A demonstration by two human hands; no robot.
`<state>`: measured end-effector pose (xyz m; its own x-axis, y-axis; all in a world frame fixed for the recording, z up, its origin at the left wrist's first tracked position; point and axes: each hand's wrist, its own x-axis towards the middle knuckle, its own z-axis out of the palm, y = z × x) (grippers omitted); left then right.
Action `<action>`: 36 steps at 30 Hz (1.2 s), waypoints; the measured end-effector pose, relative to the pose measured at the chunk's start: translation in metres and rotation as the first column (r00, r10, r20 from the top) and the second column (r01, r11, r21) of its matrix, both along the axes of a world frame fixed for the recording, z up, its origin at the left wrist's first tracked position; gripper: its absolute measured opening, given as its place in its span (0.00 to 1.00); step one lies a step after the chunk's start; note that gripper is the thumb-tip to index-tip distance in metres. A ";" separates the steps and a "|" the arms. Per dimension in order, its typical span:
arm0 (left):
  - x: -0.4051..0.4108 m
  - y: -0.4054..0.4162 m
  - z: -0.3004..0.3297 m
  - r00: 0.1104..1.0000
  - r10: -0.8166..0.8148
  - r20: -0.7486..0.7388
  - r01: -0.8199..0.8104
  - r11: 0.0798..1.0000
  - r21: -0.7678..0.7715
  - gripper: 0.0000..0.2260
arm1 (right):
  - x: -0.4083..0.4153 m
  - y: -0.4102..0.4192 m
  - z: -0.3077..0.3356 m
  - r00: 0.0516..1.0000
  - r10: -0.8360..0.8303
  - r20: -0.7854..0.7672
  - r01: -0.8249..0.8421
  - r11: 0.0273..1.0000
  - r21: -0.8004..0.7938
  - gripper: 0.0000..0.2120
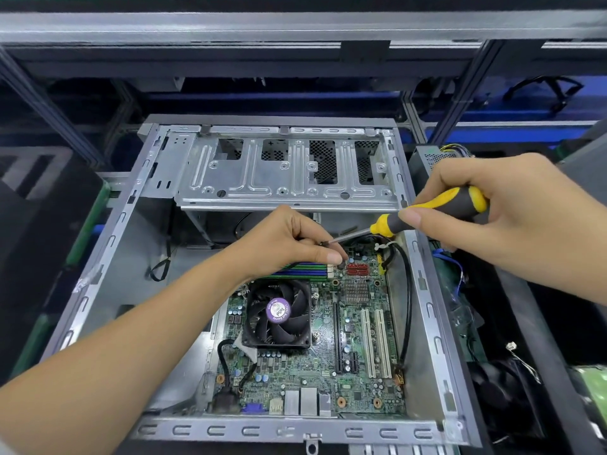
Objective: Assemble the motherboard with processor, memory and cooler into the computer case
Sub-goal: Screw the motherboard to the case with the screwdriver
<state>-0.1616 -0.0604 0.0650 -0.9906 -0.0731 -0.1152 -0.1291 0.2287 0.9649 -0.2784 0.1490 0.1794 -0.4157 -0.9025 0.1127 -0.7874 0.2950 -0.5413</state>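
Observation:
A green motherboard (358, 353) lies flat in the open grey computer case (111, 244). On it sit a black cooler fan (279, 315) with a purple label and memory sticks (305, 272) partly under my left hand. My left hand (292, 238) hovers over the board's far edge, its fingers curled and pinching a small dark screw (341, 265) at the fingertips. My right hand (502, 208) grips a yellow and black screwdriver (430, 210). Its metal shaft slants down left, and the tip meets my left fingers.
The case's drive cage (289, 172) spans the far side. Black cables (405, 290) run along the case's right wall, and another black cable (161, 267) lies on the case floor at left. A power supply (433, 159) with wires stands outside at right. Shelving rails cross the back.

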 end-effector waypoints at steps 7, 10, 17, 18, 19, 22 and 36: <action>-0.002 0.005 -0.005 0.996 0.073 -0.047 -0.071 0.997 0.035 0.07 | -0.001 -0.002 -0.001 0.998 0.007 -0.064 -0.008 1.000 -0.016 0.17; -0.001 0.005 -0.005 0.997 0.055 -0.052 -0.054 0.998 0.020 0.05 | -0.004 -0.002 0.003 0.997 0.032 -0.071 -0.030 0.999 0.027 0.15; -0.002 0.005 -0.006 0.996 0.050 -0.071 -0.049 0.999 0.014 0.05 | -0.004 -0.003 0.003 0.998 0.056 -0.032 -0.055 0.998 0.037 0.11; -0.002 0.005 -0.006 0.996 0.050 -0.075 -0.049 0.999 0.013 0.06 | -0.004 -0.002 0.003 0.998 0.051 -0.035 -0.050 0.998 0.033 0.11; -0.002 0.005 -0.006 0.996 0.049 -0.079 -0.049 0.999 0.012 0.06 | -0.003 -0.002 0.002 0.998 0.045 -0.039 -0.044 0.999 0.030 0.11; -0.002 0.004 -0.007 0.996 0.045 -0.082 -0.044 0.999 0.011 0.08 | -0.001 -0.003 0.002 0.999 0.034 -0.041 -0.033 0.999 0.027 0.11; 0.000 -0.025 0.000 0.913 -0.232 0.336 0.346 0.877 -0.334 0.14 | 0.026 0.003 -0.011 0.979 0.206 0.001 -0.194 0.920 0.341 0.10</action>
